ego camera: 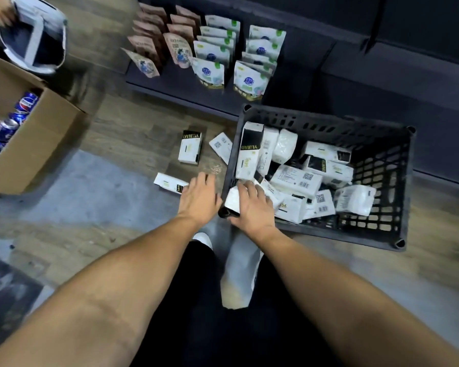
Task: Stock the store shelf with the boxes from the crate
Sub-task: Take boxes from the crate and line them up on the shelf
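Note:
A black plastic crate (382, 234) stands on the floor at the right, holding several white-and-black boxes (296, 180). My right hand (255, 207) grips one white box (232, 200) at the crate's near left corner. My left hand (199, 197) hovers just left of the crate with relaxed fingers, above a box lying on the floor (167, 182). Two more boxes lie on the floor, one (190, 147) flat and one (220, 147) against the crate's wall. The dark low shelf (170, 80) lies beyond, at the top.
Rows of standing pouches, brown (154, 43) and white (252, 75), fill the shelf's left part. A cardboard carton (45, 144) with blue cans (11, 123) stands at the left. Another person's hand (0, 11) holds a bag at the top left. My shoe (236, 274) is below the crate.

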Tool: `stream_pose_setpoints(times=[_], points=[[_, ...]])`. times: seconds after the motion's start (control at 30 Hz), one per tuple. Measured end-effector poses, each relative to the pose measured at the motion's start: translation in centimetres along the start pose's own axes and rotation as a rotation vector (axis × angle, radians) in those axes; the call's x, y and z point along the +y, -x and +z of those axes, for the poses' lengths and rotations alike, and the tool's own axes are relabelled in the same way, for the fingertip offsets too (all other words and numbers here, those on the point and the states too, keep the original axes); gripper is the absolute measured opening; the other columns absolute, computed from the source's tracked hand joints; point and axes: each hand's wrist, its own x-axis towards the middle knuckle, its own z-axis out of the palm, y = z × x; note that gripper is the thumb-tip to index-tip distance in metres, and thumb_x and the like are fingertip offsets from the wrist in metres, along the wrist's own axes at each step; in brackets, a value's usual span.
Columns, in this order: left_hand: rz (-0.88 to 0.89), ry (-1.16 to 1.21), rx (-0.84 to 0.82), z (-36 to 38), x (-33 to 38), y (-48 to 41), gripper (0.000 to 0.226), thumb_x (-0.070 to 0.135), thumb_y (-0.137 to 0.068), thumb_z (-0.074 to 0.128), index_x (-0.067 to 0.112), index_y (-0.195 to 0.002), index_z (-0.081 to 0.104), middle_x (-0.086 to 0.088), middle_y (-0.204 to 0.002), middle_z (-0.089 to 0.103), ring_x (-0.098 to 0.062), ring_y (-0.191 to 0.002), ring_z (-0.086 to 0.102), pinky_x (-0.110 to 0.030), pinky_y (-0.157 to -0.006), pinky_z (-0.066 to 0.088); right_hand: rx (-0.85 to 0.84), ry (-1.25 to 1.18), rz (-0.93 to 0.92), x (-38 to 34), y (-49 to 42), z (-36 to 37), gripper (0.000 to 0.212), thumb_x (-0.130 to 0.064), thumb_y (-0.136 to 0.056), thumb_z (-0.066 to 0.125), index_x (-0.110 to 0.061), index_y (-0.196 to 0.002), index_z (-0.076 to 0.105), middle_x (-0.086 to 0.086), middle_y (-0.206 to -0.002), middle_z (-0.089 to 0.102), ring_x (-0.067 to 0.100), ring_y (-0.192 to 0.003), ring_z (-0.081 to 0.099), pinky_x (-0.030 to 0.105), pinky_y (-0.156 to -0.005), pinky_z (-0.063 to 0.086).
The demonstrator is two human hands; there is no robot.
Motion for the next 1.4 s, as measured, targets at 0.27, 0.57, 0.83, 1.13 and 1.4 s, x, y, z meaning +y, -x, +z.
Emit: stream_pose_setpoints(times=[0.27,0.57,0.83,1.13,1.4], points=[[0.043,-0.004,-0.006,0.5,-1.7,-0.1,0.045,0.030,-0.093,0.050,0.012,-0.134,0.045,-0.011,-0.127,0.046,-0.031,-0.116,0.048,-0.044,-0.093,0.045,-0.021,-0.079,0.050,0.0,-1.1,-0.3,0.078,-0.031,-0.080,0.079,-0.020,-0.142,0.034,0.002,-0.137,0.046,0.032,-0.117,0.045,0.041,-0.088,0.046],[0.137,0.004,0.035,-10.4,-0.4,1.5,0.039,0.028,-0.092,0.049,0.013,-0.128,0.048,-0.008,-0.127,0.048,-0.029,-0.118,0.046,-0.043,-0.092,0.042,0.151,-0.120,0.096,-2.5,3.3,-12.3,0.064,-0.028,-0.082,0.075,-0.015,-0.134,0.041,0.005,-0.134,0.049,0.030,-0.121,0.041,0.040,-0.083,0.046],[0.291,-0.054,0.116,-24.2,2.7,3.5,0.038,0.029,-0.091,0.054,0.015,-0.126,0.048,-0.007,-0.123,0.049,-0.030,-0.114,0.048,-0.043,-0.088,0.045,0.359,-0.074,0.085,-6.5,8.6,-26.0,0.066,-0.030,-0.081,0.075,-0.017,-0.135,0.039,0.002,-0.131,0.047,0.029,-0.117,0.040,0.041,-0.082,0.049],[0.362,-0.037,0.295,-33.4,6.6,5.0,0.037,0.026,-0.091,0.055,0.013,-0.125,0.049,-0.008,-0.123,0.051,-0.030,-0.113,0.049,-0.042,-0.084,0.045,0.522,-0.051,0.072,-6.9,12.9,-34.1,0.063,-0.031,-0.080,0.076,-0.020,-0.130,0.041,-0.003,-0.129,0.047,0.028,-0.115,0.039,0.035,-0.066,0.044],[0.297,-0.119,0.360,-36.8,5.9,6.5,0.038,0.030,-0.091,0.056,0.016,-0.125,0.048,-0.007,-0.126,0.051,-0.030,-0.116,0.048,-0.043,-0.087,0.042,0.581,-0.057,-0.004,-7.8,12.8,-36.7,0.063,-0.029,-0.078,0.077,-0.020,-0.130,0.042,-0.003,-0.126,0.049,0.026,-0.116,0.039,0.035,-0.065,0.045]])
